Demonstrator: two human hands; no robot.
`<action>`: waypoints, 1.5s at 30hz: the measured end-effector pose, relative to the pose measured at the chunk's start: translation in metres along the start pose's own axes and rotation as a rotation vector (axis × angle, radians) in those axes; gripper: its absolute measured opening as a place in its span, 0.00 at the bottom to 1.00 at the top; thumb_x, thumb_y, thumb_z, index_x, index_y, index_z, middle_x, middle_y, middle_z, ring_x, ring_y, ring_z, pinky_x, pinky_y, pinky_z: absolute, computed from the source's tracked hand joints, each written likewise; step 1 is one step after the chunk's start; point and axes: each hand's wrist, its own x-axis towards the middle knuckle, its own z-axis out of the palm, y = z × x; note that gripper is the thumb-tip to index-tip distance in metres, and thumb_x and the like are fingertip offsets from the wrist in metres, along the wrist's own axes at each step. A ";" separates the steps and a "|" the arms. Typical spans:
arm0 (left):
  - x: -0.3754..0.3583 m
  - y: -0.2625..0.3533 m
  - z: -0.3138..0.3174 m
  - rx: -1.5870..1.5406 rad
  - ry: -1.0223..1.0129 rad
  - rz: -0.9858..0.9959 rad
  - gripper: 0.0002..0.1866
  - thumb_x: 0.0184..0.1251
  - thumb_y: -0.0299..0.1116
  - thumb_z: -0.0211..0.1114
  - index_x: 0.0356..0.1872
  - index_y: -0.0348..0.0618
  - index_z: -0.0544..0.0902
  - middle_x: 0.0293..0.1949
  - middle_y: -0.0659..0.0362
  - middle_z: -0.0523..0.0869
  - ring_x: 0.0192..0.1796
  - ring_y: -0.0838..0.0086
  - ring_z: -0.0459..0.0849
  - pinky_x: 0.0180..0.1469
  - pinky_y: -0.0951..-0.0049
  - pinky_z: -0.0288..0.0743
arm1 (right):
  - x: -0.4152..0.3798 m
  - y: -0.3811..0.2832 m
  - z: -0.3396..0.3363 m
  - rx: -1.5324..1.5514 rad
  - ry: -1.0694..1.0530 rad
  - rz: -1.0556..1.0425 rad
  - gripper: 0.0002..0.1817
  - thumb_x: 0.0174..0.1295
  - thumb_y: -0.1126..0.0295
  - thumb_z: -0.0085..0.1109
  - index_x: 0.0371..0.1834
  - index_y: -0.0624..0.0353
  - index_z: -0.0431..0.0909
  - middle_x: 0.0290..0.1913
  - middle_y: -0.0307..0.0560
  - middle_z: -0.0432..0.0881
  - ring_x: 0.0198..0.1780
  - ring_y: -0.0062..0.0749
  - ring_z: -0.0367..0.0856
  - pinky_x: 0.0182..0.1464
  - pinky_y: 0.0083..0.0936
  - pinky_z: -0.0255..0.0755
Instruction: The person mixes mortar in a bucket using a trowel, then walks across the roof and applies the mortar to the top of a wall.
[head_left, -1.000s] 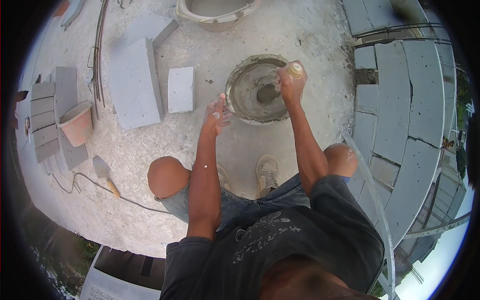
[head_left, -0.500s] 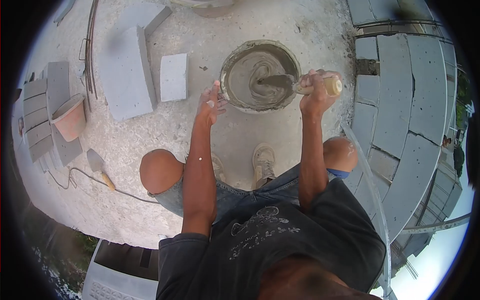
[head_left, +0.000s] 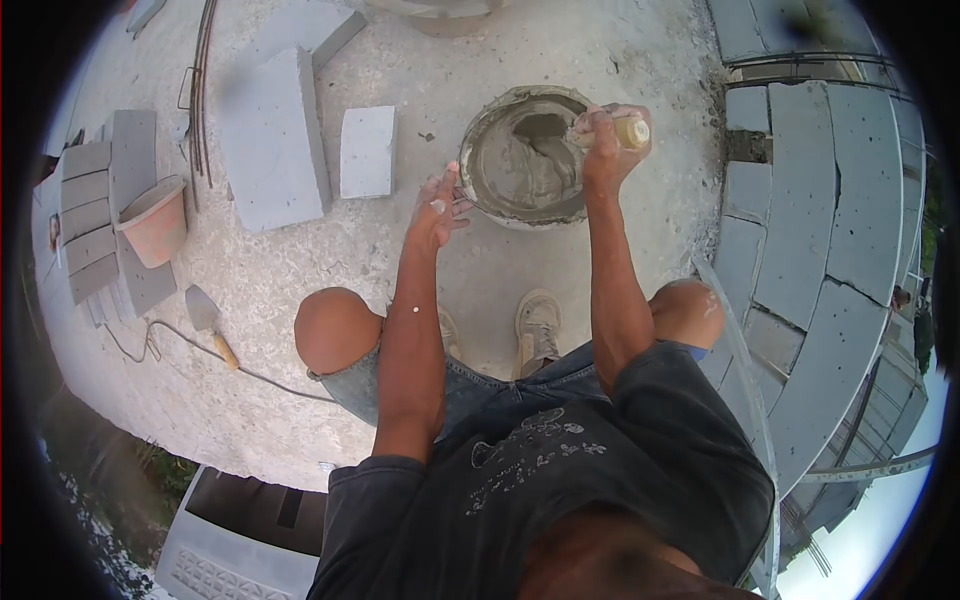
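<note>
A round bucket with a mortar-smeared rim stands on the floor before me, holding wet grey mortar. My right hand is wrapped round the pale handle of a trowel above the bucket's right side. The trowel's dark blade dips into the mortar near the far side, partly covered by it. At the bucket's left side, my left hand has its fingers apart, fingertips right at the rim. White smears mark both hands.
Light grey blocks and a smaller block lie left of the bucket. Farther left are an orange bucket, stacked blocks, another trowel and a cable. A block wall runs along the right.
My right hand has moved left and slightly away from me, shifting the trowel blade toward the mortar's far side. The left hand stays at the rim; the whole view has shifted slightly.
</note>
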 end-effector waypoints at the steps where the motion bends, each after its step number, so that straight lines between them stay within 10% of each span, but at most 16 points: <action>1: -0.002 0.002 0.002 0.010 0.021 -0.009 0.40 0.62 0.67 0.61 0.61 0.43 0.64 0.55 0.50 0.73 0.58 0.53 0.76 0.65 0.31 0.58 | -0.018 0.021 -0.021 -0.104 -0.020 0.007 0.10 0.54 0.82 0.58 0.29 0.58 0.66 0.22 0.44 0.73 0.21 0.28 0.74 0.29 0.29 0.73; 10: -0.010 0.007 0.005 -0.022 0.005 -0.004 0.42 0.63 0.66 0.61 0.64 0.42 0.63 0.56 0.48 0.73 0.59 0.53 0.76 0.65 0.33 0.59 | 0.011 -0.058 -0.039 0.230 -0.172 0.138 0.10 0.53 0.83 0.57 0.28 0.58 0.65 0.20 0.43 0.72 0.19 0.26 0.74 0.24 0.27 0.72; 13: -0.001 0.005 0.003 0.021 0.033 -0.028 0.41 0.63 0.66 0.60 0.63 0.43 0.64 0.56 0.49 0.73 0.59 0.53 0.76 0.64 0.33 0.61 | -0.006 0.014 -0.024 -0.283 -0.184 0.199 0.08 0.53 0.82 0.58 0.29 0.59 0.69 0.21 0.42 0.74 0.19 0.25 0.73 0.25 0.23 0.71; 24: -0.006 0.005 0.003 0.002 0.006 -0.012 0.41 0.62 0.68 0.60 0.63 0.44 0.65 0.55 0.49 0.74 0.57 0.53 0.77 0.65 0.32 0.59 | -0.028 0.028 -0.044 -0.367 0.016 -0.106 0.10 0.55 0.81 0.62 0.31 0.58 0.69 0.29 0.39 0.74 0.30 0.21 0.73 0.36 0.22 0.73; 33: -0.006 0.002 -0.001 0.005 0.014 -0.016 0.42 0.62 0.67 0.60 0.64 0.43 0.64 0.57 0.47 0.73 0.58 0.52 0.77 0.63 0.32 0.61 | -0.009 -0.070 -0.048 0.186 -0.138 0.061 0.10 0.55 0.84 0.57 0.30 0.57 0.66 0.23 0.43 0.74 0.20 0.26 0.74 0.29 0.26 0.74; 38: 0.000 0.008 0.003 0.020 -0.002 0.002 0.42 0.62 0.67 0.61 0.64 0.44 0.63 0.57 0.48 0.72 0.57 0.52 0.78 0.64 0.32 0.60 | -0.004 0.019 -0.023 -0.254 -0.143 0.162 0.08 0.51 0.77 0.62 0.25 0.58 0.70 0.20 0.39 0.74 0.20 0.21 0.74 0.24 0.20 0.69; 45: -0.005 0.003 0.002 -0.005 0.034 0.007 0.42 0.62 0.67 0.61 0.63 0.43 0.64 0.54 0.49 0.75 0.58 0.53 0.78 0.66 0.32 0.57 | 0.010 -0.003 0.005 0.084 -0.162 0.008 0.09 0.52 0.80 0.60 0.27 0.58 0.68 0.23 0.41 0.74 0.23 0.25 0.76 0.33 0.24 0.75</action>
